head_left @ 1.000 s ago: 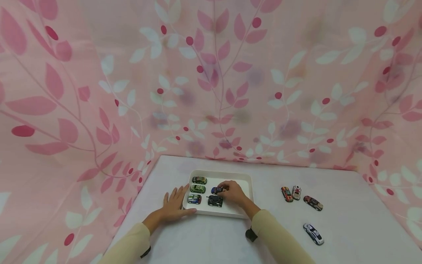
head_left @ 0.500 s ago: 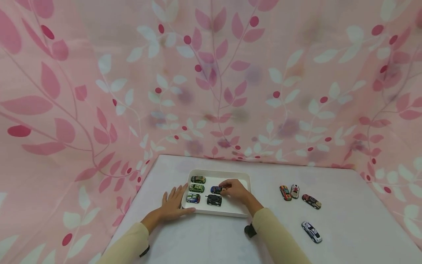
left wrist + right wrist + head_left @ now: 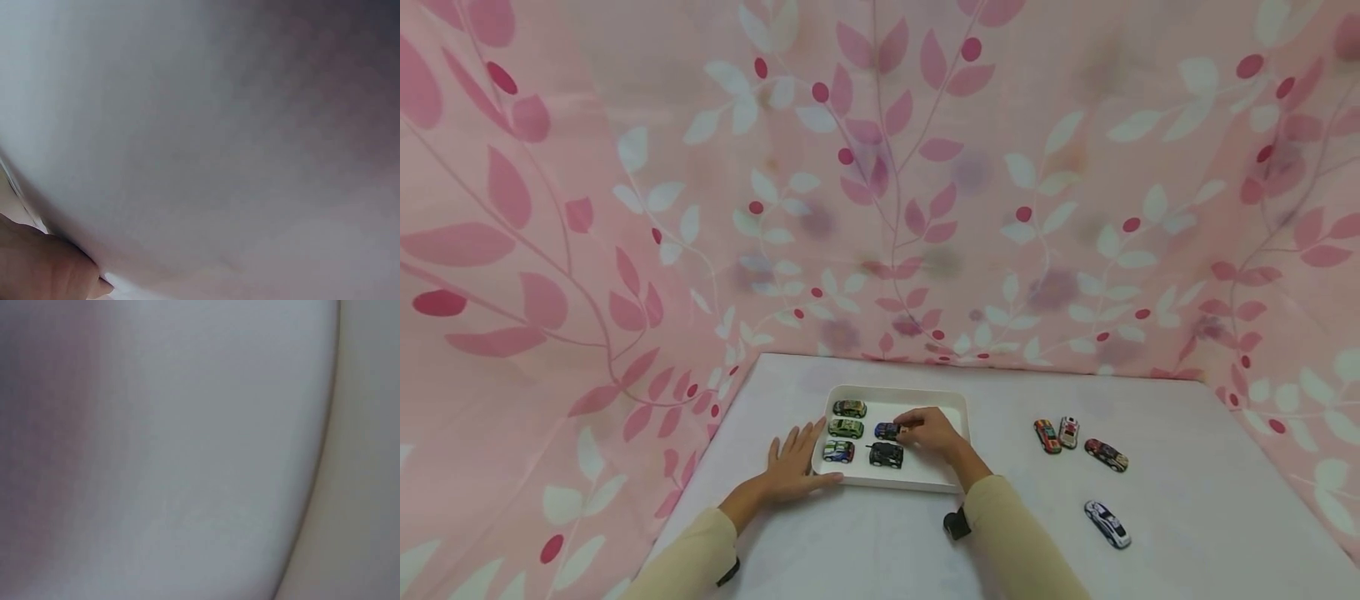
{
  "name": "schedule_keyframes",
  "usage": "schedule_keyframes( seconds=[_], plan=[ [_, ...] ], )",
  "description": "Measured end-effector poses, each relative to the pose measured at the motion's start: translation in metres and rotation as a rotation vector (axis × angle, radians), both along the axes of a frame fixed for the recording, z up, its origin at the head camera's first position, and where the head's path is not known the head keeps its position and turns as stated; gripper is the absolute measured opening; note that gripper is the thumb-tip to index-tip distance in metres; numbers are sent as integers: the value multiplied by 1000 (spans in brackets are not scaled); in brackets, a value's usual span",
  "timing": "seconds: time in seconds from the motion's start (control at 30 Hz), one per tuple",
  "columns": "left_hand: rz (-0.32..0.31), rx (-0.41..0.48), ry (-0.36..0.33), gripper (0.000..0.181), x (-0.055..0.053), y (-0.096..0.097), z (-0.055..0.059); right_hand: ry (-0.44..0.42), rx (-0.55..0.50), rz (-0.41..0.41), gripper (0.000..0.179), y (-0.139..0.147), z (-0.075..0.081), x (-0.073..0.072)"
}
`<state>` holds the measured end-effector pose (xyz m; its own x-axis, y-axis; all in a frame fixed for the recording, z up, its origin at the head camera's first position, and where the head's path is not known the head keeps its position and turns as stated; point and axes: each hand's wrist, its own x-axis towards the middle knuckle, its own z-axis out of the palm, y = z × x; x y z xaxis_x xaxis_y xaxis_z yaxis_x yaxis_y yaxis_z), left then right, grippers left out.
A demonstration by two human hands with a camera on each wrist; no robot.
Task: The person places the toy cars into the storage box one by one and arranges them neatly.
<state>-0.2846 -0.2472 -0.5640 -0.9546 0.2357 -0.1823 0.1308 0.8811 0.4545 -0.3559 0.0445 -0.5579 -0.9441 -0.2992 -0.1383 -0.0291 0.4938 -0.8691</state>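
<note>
A white tray [image 3: 925,483] lies on the table with several toy cars in it. My right hand [image 3: 931,432] reaches over its right side, thumb and fingers pinching the right end of a small blue toy car [image 3: 887,431]. Just in front of that car sits a black toy car [image 3: 886,455]. Spread at the tray's left front corner, my left hand [image 3: 790,473] has its fingers along the left side and its thumb at the front rim. Part of the left hand [image 3: 47,265] also shows in the left wrist view. No right-hand fingers appear in the right wrist view.
Along the tray's left side stand a dark-green patterned car [image 3: 850,408], a green car [image 3: 846,428] and a white-blue-green car [image 3: 838,452]. Right of the tray lie an orange-red car [image 3: 1047,436], a white-red car [image 3: 1069,432], a dark patterned car [image 3: 1107,455] and a white-black car [image 3: 1107,524].
My right hand and the blue toy car have edged slightly left inside the tray. The left hand stays at the tray's corner; the whole head view has shifted a little.
</note>
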Motion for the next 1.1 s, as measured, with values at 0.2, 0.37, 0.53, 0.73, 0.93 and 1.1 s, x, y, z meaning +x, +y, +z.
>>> schedule_keyframes(
  seconds=[0.2,0.37,0.53,0.73,0.93,1.1],
  plan=[
    [-11,1,-3,109,0,0,-3,-28,-17,-27,29,-2,-1,2],
    [-13,6,-7,109,0,1,-4,-49,-19,-25,29,-3,1,5],
    [-11,18,3,109,0,0,-3,-35,3,-21,28,-4,1,3],
    [-9,28,36,110,-6,-4,-8,-17,1,-15,28,-6,0,-4],
    [0,20,49,112,-10,-7,-11,-12,-5,-10,28,-9,-1,-7],
    [-7,24,28,112,-5,-4,-10,0,-27,-13,28,-8,-3,1]
  ],
)
